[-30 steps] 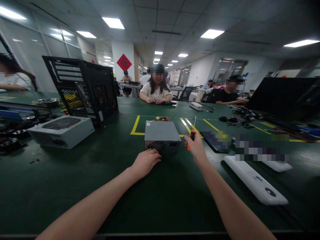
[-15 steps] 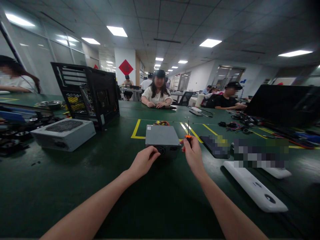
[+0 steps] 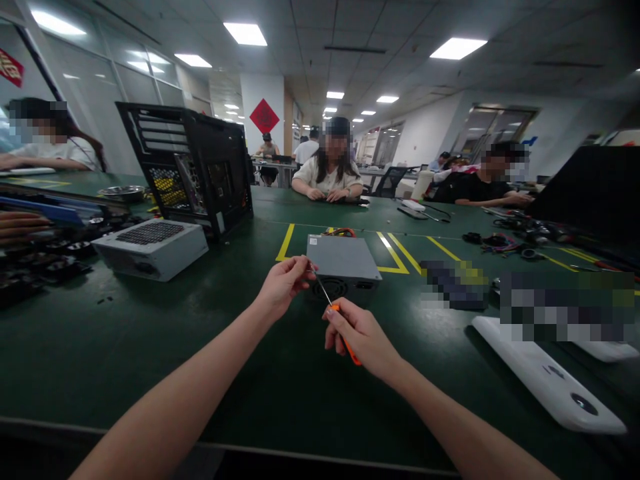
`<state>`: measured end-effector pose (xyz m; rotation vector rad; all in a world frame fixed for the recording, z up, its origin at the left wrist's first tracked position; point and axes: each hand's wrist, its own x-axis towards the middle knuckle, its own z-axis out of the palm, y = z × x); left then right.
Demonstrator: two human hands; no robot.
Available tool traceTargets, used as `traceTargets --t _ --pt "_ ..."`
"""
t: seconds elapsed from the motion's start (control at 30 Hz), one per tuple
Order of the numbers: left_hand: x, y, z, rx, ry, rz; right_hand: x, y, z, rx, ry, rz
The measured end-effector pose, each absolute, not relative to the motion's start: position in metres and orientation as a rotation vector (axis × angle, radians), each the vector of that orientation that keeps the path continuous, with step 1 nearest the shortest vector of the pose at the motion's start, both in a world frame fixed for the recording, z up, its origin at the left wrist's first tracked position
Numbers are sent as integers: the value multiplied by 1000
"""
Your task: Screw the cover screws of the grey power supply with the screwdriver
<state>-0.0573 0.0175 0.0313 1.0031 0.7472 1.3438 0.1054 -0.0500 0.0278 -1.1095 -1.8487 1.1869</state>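
Observation:
In front of me a grey power supply unit [image 3: 345,257] lies on the green table, its fan grille and socket side facing me and coloured cables behind it. My right hand [image 3: 363,333] is closed around the orange handle of a screwdriver [image 3: 326,294], whose shaft points up and to the left. The screwdriver's tip meets the fingertips of my left hand [image 3: 286,283]. Those fingers are pinched together just at the unit's front left corner; whatever they hold is too small to make out.
Left of centre stand an open black computer case [image 3: 193,173] and a second power supply unit [image 3: 153,247]. A metal bowl [image 3: 123,193] is behind them. To the right lie a dark phone-like slab [image 3: 450,283], a white device [image 3: 547,373] and loose cables [image 3: 495,241]. A person [image 3: 330,173] sits opposite.
My right hand has come left and down, turning the screwdriver from upright to pointing at my left fingers. My left hand has risen from the fan side to the corner. The view has shifted.

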Motion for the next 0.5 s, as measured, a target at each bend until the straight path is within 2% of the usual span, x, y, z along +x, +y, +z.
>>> traceTargets --t 0.5 --pt "-65 14 39 1362 773 1256 107 -49 25 -1203 -1690 1129"
